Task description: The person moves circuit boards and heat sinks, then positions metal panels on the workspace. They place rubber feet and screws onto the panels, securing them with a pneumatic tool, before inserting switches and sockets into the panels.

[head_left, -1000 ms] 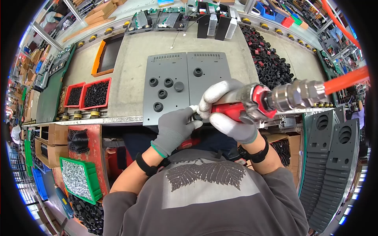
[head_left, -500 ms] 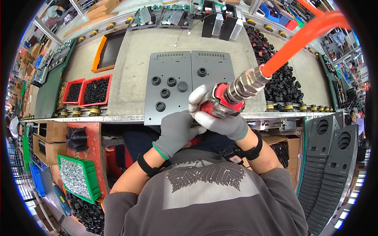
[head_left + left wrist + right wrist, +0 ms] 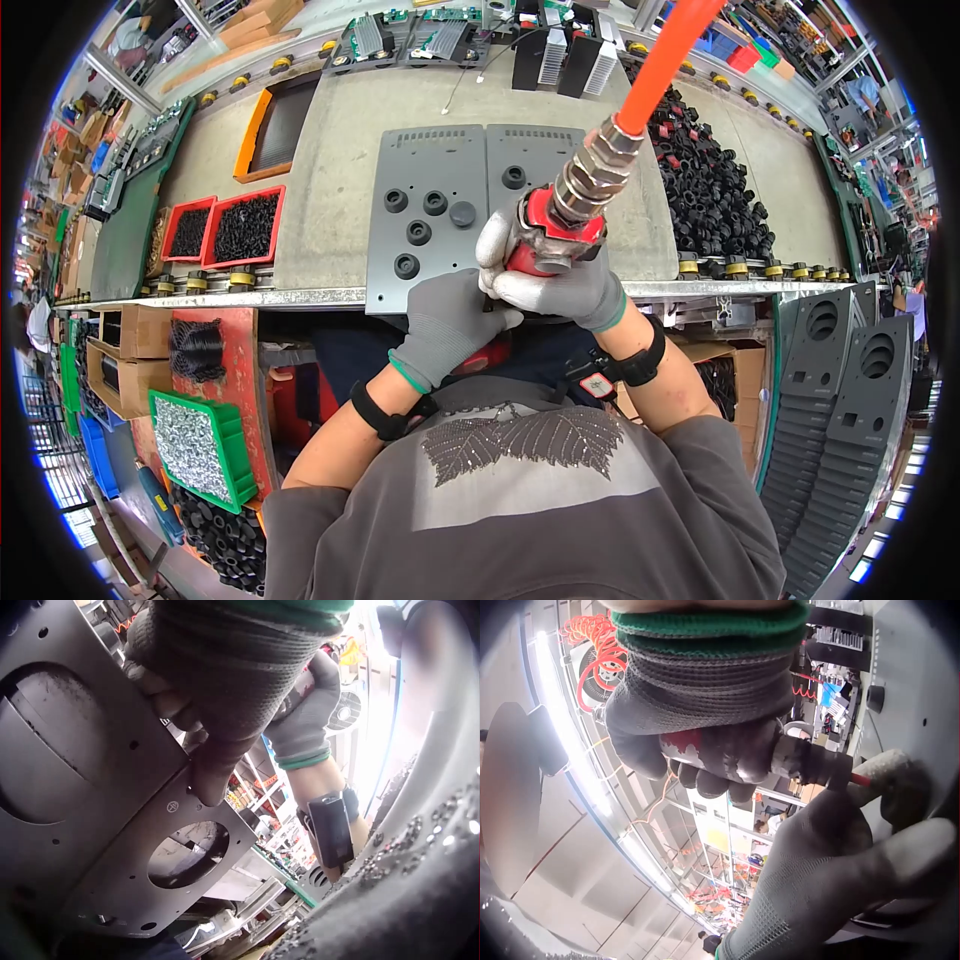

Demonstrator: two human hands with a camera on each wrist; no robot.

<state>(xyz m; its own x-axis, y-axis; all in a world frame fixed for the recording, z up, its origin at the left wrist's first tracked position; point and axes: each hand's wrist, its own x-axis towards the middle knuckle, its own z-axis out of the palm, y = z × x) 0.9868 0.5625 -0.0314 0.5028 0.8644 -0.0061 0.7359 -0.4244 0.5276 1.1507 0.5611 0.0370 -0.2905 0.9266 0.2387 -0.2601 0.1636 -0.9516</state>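
Two grey metal panels (image 3: 430, 165) lie side by side at the front table edge, with several round black feet (image 3: 407, 266) on the left one and one foot (image 3: 513, 177) on the right one. The right hand (image 3: 560, 280) grips a red air driver (image 3: 545, 235), its fingers curled round the body in the right wrist view. Beside it, the left hand (image 3: 447, 325) has finger and thumb around a dark round foot (image 3: 900, 801) against a panel, near the driver's tip. In the left wrist view its thumb (image 3: 214, 776) lies against a panel.
An orange hose (image 3: 665, 65) rises from the driver. A pile of black parts (image 3: 705, 180) lies right of the panels, and red bins (image 3: 248, 228) stand left. Black housings with heatsinks (image 3: 565, 55) are behind. Grey panels (image 3: 865, 390) are stacked at the right.
The right hand and driver have moved left, close to the left hand. The hose has swung from pointing right to pointing up and away. The left hand has barely moved.
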